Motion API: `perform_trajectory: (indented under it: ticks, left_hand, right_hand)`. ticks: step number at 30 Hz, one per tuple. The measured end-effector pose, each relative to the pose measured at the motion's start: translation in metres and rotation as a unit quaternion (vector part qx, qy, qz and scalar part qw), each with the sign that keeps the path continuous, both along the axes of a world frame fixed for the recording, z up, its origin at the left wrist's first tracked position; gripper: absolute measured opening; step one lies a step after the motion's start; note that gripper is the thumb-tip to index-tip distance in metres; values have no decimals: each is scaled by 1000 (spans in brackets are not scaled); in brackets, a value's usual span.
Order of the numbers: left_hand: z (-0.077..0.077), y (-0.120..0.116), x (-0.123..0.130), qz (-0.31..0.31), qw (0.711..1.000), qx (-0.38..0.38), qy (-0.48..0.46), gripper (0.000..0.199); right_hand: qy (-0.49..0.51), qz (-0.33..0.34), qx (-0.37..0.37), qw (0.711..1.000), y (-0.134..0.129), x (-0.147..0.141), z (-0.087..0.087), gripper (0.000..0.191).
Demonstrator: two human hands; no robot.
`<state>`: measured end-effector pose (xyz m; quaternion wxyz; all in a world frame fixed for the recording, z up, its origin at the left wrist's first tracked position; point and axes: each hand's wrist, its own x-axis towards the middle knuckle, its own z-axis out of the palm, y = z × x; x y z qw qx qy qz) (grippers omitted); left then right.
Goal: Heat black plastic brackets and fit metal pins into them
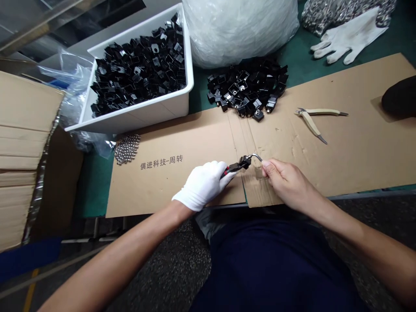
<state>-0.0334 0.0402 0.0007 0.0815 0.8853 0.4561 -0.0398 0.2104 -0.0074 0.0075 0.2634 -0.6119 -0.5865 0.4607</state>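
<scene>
My left hand (206, 182), in a white glove, is closed round red-and-black pliers (231, 168). At the jaws of the pliers sits a small black part (245, 162). My bare right hand (286, 180) pinches a bent metal rod (257, 156), whose far end meets the black part. Both hands are over the front edge of the cardboard sheet (195, 138). Behind them lies a pile of black parts (247, 86), several with metal pieces in them.
A white bin (139, 115) of black parts stands back left, with small metal pieces (127, 148) in front. Cream-handled pliers (312, 121) lie right, below a white glove (351, 37). A large plastic bag (240, 30) is behind. A cardboard box (26, 160) stands left.
</scene>
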Motion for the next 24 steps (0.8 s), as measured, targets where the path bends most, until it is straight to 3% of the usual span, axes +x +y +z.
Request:
perform_trajectory:
  ticks: [7,13,17,21,24]
  left_hand:
    - [6,12,10,-43,996,-19,80,54]
    - [12,21,16,-88,989,-45,107,53]
    - [12,23,16,-79,990,-56,103,53]
    - [13,24,16,-61,990,-68,104,54]
    - [15,27,16,-74,988,-71,112,53]
  right_hand:
    - [-10,17,-33,999,10,12,-14,38]
    - [4,67,-93,993,25,29,-6,39]
    - [34,75,-136,987,35,35,-3,41]
    - [41,82,-123,988,37,38,-10,41]
    - [-26,98,-79,992,39,40,-12,42]
